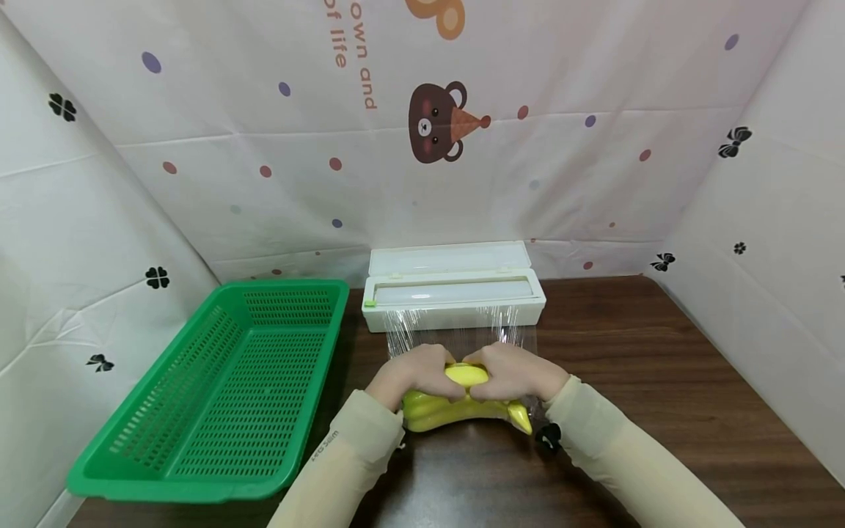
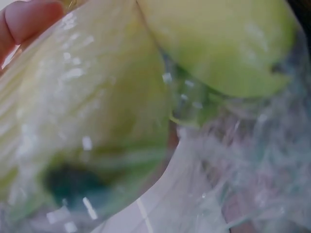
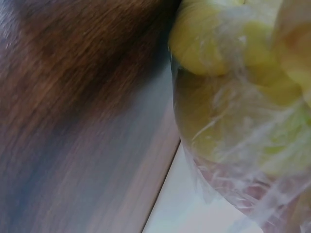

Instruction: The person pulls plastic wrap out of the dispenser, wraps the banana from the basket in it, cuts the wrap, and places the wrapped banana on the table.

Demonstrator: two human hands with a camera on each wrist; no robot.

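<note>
Both hands grip a bunch of bananas (image 1: 449,422) from above, in the middle of the head view. My left hand (image 1: 425,372) curls over its left part and my right hand (image 1: 508,372) over its right part, fingertips close together. Yellow peel shows between the thumbs. Clear cling film (image 1: 462,339) runs from its box (image 1: 455,319) to the hands. In the left wrist view, the greenish bananas (image 2: 112,97) with dark tips lie under shiny, wrinkled film. The right wrist view has yellow bananas (image 3: 199,43) in crumpled film, and the palms are mostly hidden.
A green plastic basket (image 1: 315,389) stands to the left on the dark wooden table (image 1: 627,367). The film box stands at the back with its white lid (image 1: 449,257) raised, against a patterned sheet (image 1: 528,183) that hangs behind. White sheets flank both sides.
</note>
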